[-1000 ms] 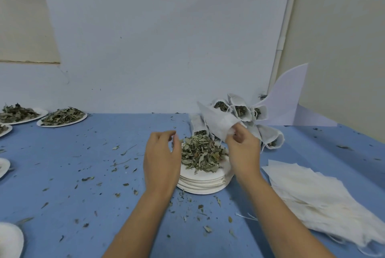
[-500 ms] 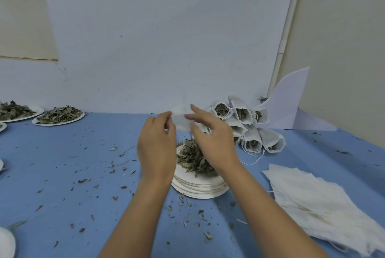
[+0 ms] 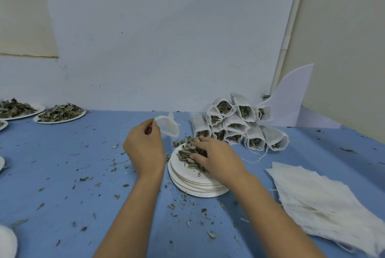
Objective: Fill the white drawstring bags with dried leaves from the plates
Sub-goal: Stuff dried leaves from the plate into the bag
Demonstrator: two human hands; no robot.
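Observation:
My left hand point(image 3: 144, 149) pinches the rim of an empty white drawstring bag point(image 3: 168, 126) and holds it up, mouth open, just left of the plates. My right hand point(image 3: 216, 158) lies on the heap of dried leaves point(image 3: 187, 154) on top of a stack of white plates point(image 3: 193, 184), its fingers curled into the leaves. Behind the stack, several filled bags point(image 3: 239, 126) lean in a pile against the wall. A pile of flat empty bags point(image 3: 325, 199) lies at the right.
Two more plates of leaves point(image 3: 60, 112) stand at the far left by the wall, with other plate edges point(image 3: 6, 241) at the left border. Leaf crumbs litter the blue table point(image 3: 62, 174). A white sheet point(image 3: 291, 99) leans in the back right corner.
The bag passed from my right hand into my left, which now holds it alone. My right hand dropped onto the leaf heap on the plate stack.

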